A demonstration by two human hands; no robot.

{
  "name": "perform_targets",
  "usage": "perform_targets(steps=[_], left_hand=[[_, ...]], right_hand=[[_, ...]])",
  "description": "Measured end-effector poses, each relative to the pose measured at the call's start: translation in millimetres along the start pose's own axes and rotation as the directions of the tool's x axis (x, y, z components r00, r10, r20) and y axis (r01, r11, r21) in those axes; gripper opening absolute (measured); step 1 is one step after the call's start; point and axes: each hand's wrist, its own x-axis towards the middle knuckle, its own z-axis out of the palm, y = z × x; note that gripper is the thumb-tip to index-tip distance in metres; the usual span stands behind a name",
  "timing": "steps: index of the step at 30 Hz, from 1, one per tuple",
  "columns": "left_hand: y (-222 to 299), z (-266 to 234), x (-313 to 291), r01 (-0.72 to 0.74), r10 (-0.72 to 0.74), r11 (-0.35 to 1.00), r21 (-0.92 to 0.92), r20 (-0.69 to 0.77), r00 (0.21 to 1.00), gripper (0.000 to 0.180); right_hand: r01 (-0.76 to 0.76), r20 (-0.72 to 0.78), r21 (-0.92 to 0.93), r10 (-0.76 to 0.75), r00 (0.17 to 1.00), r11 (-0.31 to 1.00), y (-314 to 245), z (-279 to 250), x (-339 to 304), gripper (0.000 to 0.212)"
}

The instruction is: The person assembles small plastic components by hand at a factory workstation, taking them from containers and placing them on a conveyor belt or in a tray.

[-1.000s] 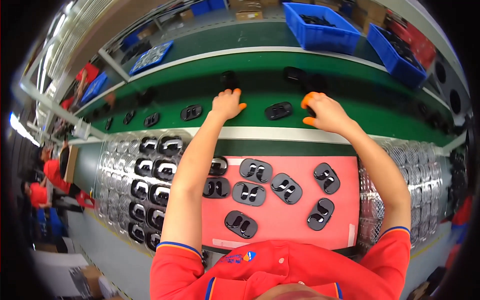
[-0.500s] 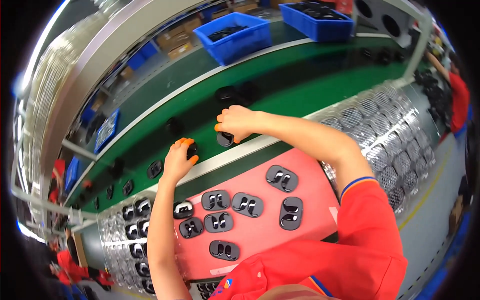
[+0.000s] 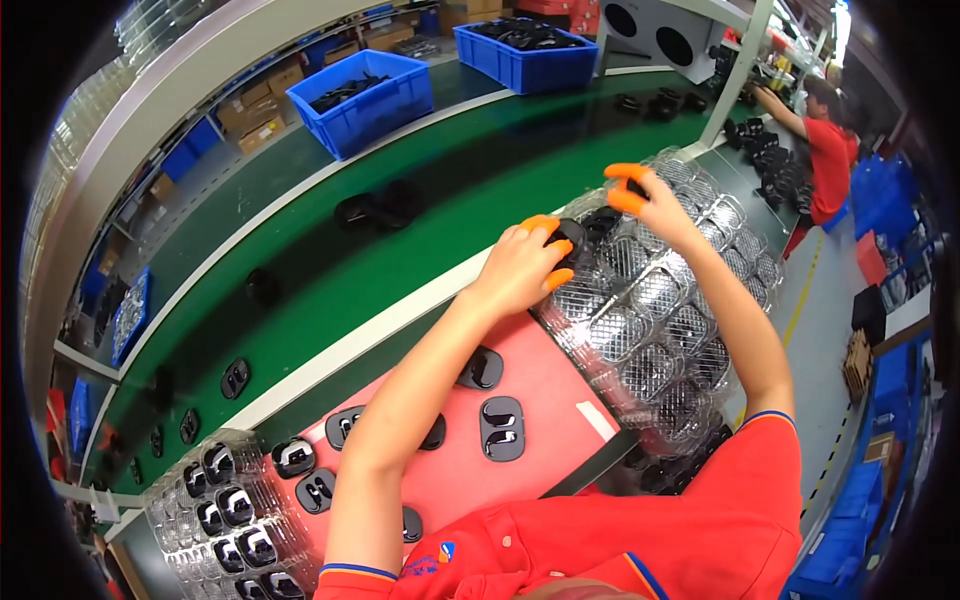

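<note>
My left hand (image 3: 522, 262), with orange finger covers, is closed around a rounded black piece (image 3: 568, 238) at the near-left edge of a stack of clear plastic trays (image 3: 655, 290). Farther right, my right hand (image 3: 655, 205) hovers over the far edge of these trays, its orange-covered thumb and fingers apart; a small dark patch shows between them. More black pieces (image 3: 600, 222) sit in the tray cells between both hands. Several dark rounded pieces with two glossy recesses, including one piece (image 3: 502, 429), lie on a red mat (image 3: 540, 375), partly hidden by my left forearm.
A green conveyor belt (image 3: 320, 290) with scattered black pieces runs beyond a pale rail (image 3: 370, 335). Filled clear trays (image 3: 230, 520) stand at lower left. Two blue bins (image 3: 365, 100) hold dark parts behind the belt. A co-worker in red (image 3: 825, 150) is at far right.
Both hands have moved right from the belt to the clear trays. The view has turned right, and my left forearm now crosses the red mat.
</note>
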Motion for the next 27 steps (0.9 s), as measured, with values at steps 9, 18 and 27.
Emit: perform_targets(steps=[9, 18, 27], left_hand=[[-28.0, -67.4, -81.7, 0.114, -0.125, 0.981, 0.159, 0.058, 0.990, 0.039], [-67.8, -211.3, -211.0, 0.447, -0.599, 0.751, 0.486, 0.215, 0.771, 0.038], [-111.1, -239.9, -360.9, 0.773, -0.903, 0.422, 0.475, 0.146, 0.403, 0.051]], right_hand=[[-0.212, -0.463, 0.332, 0.354, 0.812, 0.919, 70.8, -17.6, 48.3, 0.028], [0.147, -0.242, -0.720, -0.444, 0.863, 0.678, 100.3, -34.8, 40.3, 0.019], [0.108, -0.038, -0.826, -0.247, 0.968, 0.553, 19.4, 18.3, 29.9, 0.016]])
